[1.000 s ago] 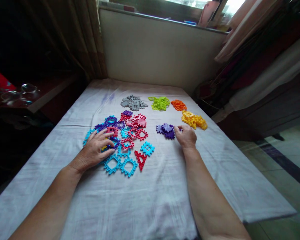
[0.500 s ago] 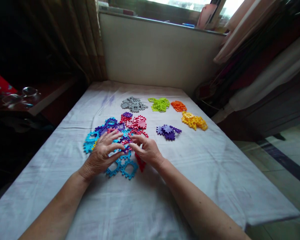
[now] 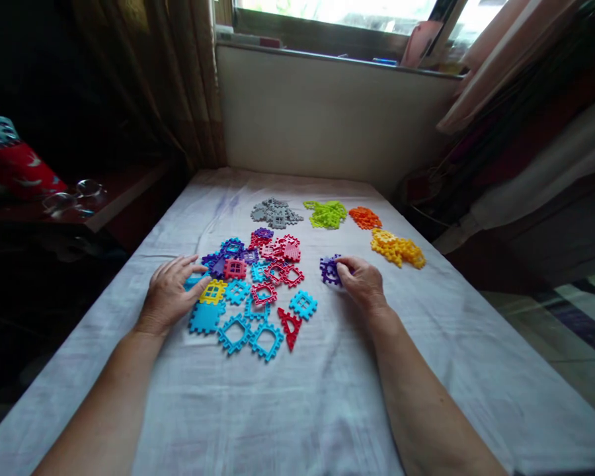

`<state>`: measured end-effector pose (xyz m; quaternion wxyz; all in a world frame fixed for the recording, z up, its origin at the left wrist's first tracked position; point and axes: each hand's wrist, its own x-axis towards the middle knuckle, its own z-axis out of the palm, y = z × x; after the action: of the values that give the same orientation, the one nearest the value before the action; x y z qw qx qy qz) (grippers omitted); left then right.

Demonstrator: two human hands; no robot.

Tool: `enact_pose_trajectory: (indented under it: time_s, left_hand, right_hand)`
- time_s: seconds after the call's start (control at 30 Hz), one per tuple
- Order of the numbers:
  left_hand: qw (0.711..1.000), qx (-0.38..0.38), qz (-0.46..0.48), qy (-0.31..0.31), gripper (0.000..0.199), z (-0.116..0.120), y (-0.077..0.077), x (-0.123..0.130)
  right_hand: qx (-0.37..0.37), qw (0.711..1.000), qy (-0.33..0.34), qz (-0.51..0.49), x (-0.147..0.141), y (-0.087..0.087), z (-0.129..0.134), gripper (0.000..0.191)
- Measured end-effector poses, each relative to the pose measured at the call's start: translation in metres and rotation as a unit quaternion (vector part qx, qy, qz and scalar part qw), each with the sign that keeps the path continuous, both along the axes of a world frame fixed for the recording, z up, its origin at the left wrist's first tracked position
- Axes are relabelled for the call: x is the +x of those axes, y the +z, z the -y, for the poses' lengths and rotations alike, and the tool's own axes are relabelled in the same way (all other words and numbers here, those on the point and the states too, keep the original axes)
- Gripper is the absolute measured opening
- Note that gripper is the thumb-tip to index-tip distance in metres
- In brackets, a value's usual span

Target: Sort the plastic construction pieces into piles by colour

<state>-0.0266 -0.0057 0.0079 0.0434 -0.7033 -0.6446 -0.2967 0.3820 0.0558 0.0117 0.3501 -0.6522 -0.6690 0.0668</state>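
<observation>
My right hand (image 3: 359, 281) pinches a purple interlocking tile (image 3: 331, 271) at the small purple pile, which it partly covers. My left hand (image 3: 171, 291) lies at the left edge of a mixed heap, fingers spread, over some blue tiles it partly hides. Close to its thumb is a yellow window tile (image 3: 213, 291), with a solid blue tile (image 3: 207, 318) below. Red frame tiles (image 3: 264, 293), open blue frame tiles (image 3: 266, 341), a blue window tile (image 3: 303, 304) and a red triangle tile (image 3: 290, 327) lie between my hands.
Sorted piles lie farther back: grey tiles (image 3: 275, 213), lime green tiles (image 3: 327, 215), orange tiles (image 3: 365, 217) and yellow tiles (image 3: 397, 248). A white cloth (image 3: 258, 416) covers the table. Glasses (image 3: 74, 197) rest on a dark surface at left; hanging clothes are at right.
My right hand has moved right from the mixed heap to the purple pile with a purple tile. My left hand has shifted left, uncovering the heap's middle. The view has shifted slightly.
</observation>
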Motion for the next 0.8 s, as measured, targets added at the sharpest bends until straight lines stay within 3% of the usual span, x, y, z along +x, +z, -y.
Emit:
enact_pose_trajectory:
  time_s: [0.23, 0.47, 0.63, 0.8]
  left_hand:
    - [0.995, -0.088, -0.045, -0.014, 0.049, 0.005, -0.005, 0.007]
    - [0.979, -0.197, -0.054, -0.011, 0.076, 0.005, -0.005, -0.008]
    - [0.984, -0.167, -0.057, 0.015, 0.054, 0.002, -0.001, 0.014]
    - [0.989, -0.128, -0.017, 0.07, 0.045, -0.006, 0.004, 0.031]
  right_hand:
    - [0.087, 0.992, -0.018, 0.085, 0.009, -0.008, -0.003, 0.024]
    - [0.143, 0.984, 0.059, 0.093, -0.009, -0.013, -0.001, 0.021]
    - [0.168, 0.974, 0.118, 0.1, -0.027, -0.01, 0.007, 0.019]
    - [0.179, 0.967, 0.148, 0.103, -0.036, -0.009, 0.01, 0.017]
